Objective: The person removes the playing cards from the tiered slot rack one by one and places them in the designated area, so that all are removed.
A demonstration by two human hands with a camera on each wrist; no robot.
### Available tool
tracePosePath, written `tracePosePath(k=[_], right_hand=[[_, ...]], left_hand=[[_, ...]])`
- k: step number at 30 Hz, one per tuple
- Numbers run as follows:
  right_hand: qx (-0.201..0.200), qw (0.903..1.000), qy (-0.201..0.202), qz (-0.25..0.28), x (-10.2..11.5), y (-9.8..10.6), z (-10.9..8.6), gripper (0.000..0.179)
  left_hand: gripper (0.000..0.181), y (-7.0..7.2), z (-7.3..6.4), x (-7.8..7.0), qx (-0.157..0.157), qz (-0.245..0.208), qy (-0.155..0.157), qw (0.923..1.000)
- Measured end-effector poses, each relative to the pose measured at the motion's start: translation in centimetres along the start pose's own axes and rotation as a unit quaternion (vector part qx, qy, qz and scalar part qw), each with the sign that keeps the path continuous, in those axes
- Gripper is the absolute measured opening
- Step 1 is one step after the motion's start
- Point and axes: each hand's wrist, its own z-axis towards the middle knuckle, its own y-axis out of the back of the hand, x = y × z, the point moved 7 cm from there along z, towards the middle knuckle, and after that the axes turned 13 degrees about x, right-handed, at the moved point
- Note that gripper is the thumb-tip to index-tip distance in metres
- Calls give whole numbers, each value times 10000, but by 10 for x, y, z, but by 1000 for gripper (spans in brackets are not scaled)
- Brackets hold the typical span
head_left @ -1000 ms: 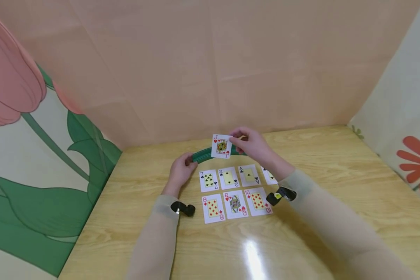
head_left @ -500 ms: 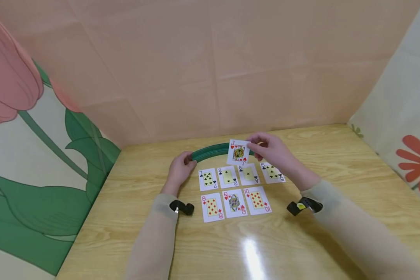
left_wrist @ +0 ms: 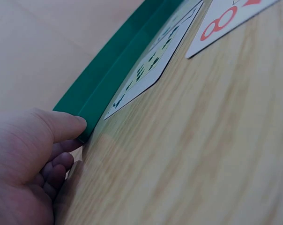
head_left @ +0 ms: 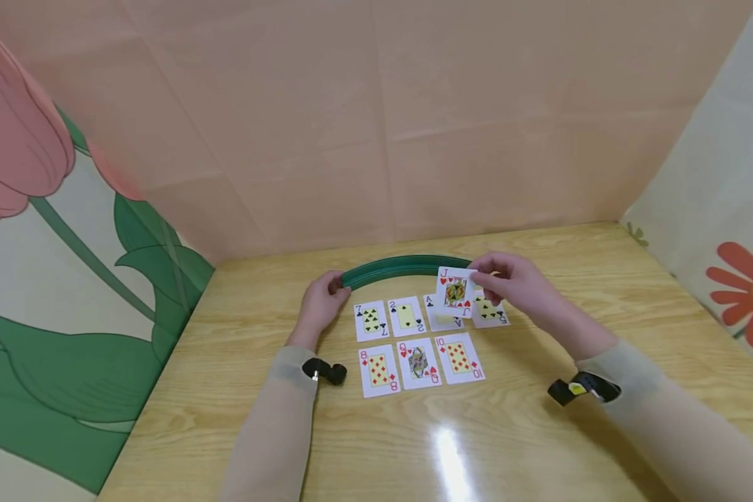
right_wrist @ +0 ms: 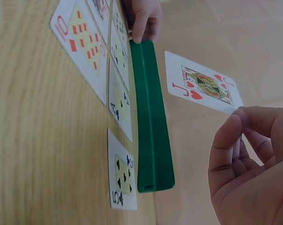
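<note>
My left hand [head_left: 322, 305] grips the left end of a curved green card holder [head_left: 401, 266] at the back of the table. In the left wrist view the thumb [left_wrist: 71, 125] lies over the holder's end. My right hand [head_left: 517, 282] pinches the jack of hearts [head_left: 456, 291] by its right edge, face toward the head camera. The right wrist view shows this jack [right_wrist: 202, 84] raised, apart from the holder [right_wrist: 153, 117], whose long groove shows no card. In the head view the jack overlaps the ace of clubs [head_left: 431, 304] and part of the 5 of clubs [head_left: 492, 314].
A back row on the wooden table [head_left: 176, 390] also has the 7 of clubs [head_left: 371, 321] and a black 2 [head_left: 406, 316]. In front lie the 8 of diamonds [head_left: 379, 371], queen of hearts [head_left: 419, 363] and 10 of diamonds [head_left: 460, 358]. A pinkish backdrop [head_left: 389, 139] rises behind.
My right hand has carried the jack of hearts rightward and toward me, from in front of the holder to over the back row's right end. My left hand stays at the holder's end.
</note>
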Motion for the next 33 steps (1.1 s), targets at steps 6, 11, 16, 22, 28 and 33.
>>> tracePosePath(k=[6,11,16,22,28,33], right_hand=[[185,9997,-175,48,-11,3,-10,31],[297,9993,-217,36,-21,9,-19,31],[433,9986,-277,-109,-28,16,-31,31],[756,9958,-506,-52,-38,23,-43,31],[1069,9919,-685,82,-48,28,-52,33],[1195,9892,-848,48,-59,32,-58,33]], left_hand=[[29,0,-1,0,-9,-27,-41,10000],[29,-2,0,-1,21,-51,-31,10000],[28,-3,1,-4,47,-54,-79,9999],[30,-2,1,-4,36,35,-106,9999],[29,-1,0,-5,35,56,-79,9999],[29,-2,0,-6,45,47,-72,10000]])
